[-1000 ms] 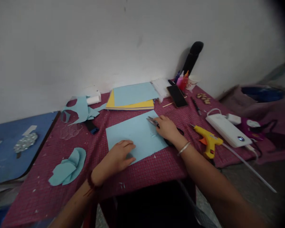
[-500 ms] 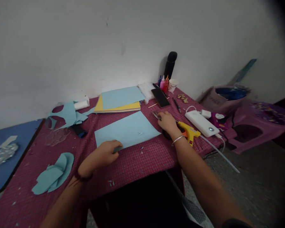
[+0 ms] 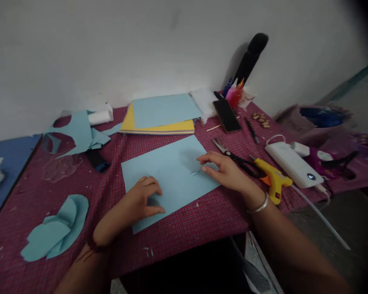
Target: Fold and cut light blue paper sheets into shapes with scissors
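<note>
A light-blue sheet of paper (image 3: 171, 163) lies flat on the table under both hands. My left hand (image 3: 141, 199) is at its near left part, with thumb and fingers apart and nothing between them. Over the sheet's right side is my right hand (image 3: 227, 170), its fingers also apart and holding nothing. Small blue paper scraps (image 3: 195, 172) lie on the sheet beside the right fingertips. Just beyond that hand rest black-handled scissors (image 3: 243, 161), and a yellow glue gun (image 3: 272, 177) lies right of them.
Cut blue paper pieces (image 3: 53, 230) lie at left. A stack of coloured sheets (image 3: 162, 112) is at the back. A phone (image 3: 227, 115), a marker (image 3: 252, 130), paint bottles (image 3: 235, 96) and a white power bank (image 3: 294, 163) occupy the right side.
My right hand has left the scissors and moved over the blue sheet. My left hand no longer holds the sheet's near edge, which now lies flat. The view has shifted slightly.
</note>
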`<action>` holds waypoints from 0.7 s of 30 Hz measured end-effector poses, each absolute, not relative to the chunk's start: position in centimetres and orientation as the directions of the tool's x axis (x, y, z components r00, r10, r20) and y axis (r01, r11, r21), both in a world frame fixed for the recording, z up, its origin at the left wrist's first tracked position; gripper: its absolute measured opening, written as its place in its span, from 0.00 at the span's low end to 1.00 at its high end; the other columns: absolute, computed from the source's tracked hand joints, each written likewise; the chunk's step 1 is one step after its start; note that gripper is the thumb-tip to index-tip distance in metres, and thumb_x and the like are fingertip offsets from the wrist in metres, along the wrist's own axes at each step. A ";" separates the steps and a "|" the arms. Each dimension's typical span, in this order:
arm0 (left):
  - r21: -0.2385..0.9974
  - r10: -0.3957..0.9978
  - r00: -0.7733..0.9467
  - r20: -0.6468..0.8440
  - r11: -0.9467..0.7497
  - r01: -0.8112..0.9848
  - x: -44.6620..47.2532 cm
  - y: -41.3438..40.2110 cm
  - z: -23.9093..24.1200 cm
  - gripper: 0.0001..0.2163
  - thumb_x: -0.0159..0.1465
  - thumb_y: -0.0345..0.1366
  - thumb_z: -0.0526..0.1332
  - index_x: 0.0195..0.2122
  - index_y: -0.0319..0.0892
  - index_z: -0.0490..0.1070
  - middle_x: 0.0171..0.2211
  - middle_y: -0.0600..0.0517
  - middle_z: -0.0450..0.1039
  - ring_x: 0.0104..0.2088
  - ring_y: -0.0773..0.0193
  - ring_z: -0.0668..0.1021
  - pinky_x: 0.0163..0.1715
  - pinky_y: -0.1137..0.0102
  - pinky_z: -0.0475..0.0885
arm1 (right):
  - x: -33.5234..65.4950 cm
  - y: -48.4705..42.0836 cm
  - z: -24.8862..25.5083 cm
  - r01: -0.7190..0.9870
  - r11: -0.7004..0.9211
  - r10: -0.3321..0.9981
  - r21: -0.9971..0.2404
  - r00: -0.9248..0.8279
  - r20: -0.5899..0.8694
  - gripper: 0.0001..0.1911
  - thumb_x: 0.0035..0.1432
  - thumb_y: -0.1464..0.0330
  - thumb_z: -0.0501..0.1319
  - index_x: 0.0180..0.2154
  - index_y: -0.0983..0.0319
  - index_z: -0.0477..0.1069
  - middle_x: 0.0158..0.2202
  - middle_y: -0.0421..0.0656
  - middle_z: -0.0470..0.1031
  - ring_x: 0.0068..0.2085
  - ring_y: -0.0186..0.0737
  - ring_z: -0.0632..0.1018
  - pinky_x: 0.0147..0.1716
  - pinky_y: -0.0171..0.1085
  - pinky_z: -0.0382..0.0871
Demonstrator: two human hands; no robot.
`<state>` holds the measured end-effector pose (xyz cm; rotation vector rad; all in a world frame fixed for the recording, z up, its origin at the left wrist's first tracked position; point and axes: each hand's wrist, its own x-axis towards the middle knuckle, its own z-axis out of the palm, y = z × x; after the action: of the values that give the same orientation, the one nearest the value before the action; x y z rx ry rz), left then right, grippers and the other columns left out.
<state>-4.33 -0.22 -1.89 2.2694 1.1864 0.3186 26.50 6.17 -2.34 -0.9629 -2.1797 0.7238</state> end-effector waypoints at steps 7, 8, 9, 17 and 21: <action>0.455 0.852 0.523 -0.017 -0.459 0.763 -2.6 -1.9 -1.9 0.25 0.54 0.44 0.68 0.51 0.43 0.68 0.53 0.44 0.65 0.54 0.50 0.67 0.53 0.54 0.64 | 24.3 4.1 -1.6 0.361 0.679 0.592 -0.639 -0.784 0.187 0.27 0.54 0.65 0.67 0.55 0.60 0.66 0.52 0.49 0.69 0.54 0.45 0.70 0.54 0.45 0.64; 0.438 0.849 0.529 -0.014 -0.470 0.766 -2.2 -2.1 -2.0 0.28 0.53 0.45 0.68 0.54 0.44 0.67 0.56 0.43 0.64 0.56 0.48 0.65 0.55 0.52 0.62 | 23.9 3.7 -1.7 0.355 0.701 0.553 -0.619 -0.818 0.158 0.31 0.52 0.65 0.68 0.57 0.59 0.65 0.55 0.49 0.68 0.56 0.46 0.69 0.55 0.47 0.63; 0.428 0.843 0.538 -0.012 -0.482 0.764 -1.9 -2.3 -2.1 0.30 0.53 0.46 0.68 0.55 0.44 0.65 0.57 0.43 0.62 0.57 0.47 0.64 0.57 0.51 0.59 | 23.5 3.4 -1.8 0.355 0.723 0.522 -0.593 -0.843 0.132 0.34 0.50 0.65 0.69 0.58 0.58 0.64 0.57 0.50 0.66 0.57 0.48 0.67 0.57 0.49 0.61; 0.387 0.824 0.564 -0.045 -0.506 0.771 -0.9 -3.1 -1.8 0.26 0.57 0.38 0.63 0.57 0.44 0.63 0.60 0.44 0.62 0.62 0.46 0.60 0.62 0.47 0.50 | 22.4 2.8 -2.9 0.375 0.807 0.461 -0.456 -0.883 0.089 0.25 0.56 0.71 0.64 0.56 0.59 0.66 0.55 0.49 0.69 0.58 0.49 0.67 0.61 0.54 0.57; 0.371 0.813 0.580 -0.055 -0.522 0.768 -0.9 -3.5 -1.8 0.24 0.57 0.40 0.64 0.55 0.43 0.64 0.60 0.44 0.62 0.62 0.46 0.60 0.62 0.46 0.51 | 22.5 3.2 -3.2 0.353 0.788 0.463 -0.504 -0.880 0.108 0.17 0.55 0.70 0.65 0.48 0.60 0.70 0.53 0.47 0.71 0.57 0.46 0.69 0.62 0.53 0.54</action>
<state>-0.93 -3.46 -1.82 2.4585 1.2833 0.1768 22.46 3.18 -3.18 -0.6377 -2.7537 0.7102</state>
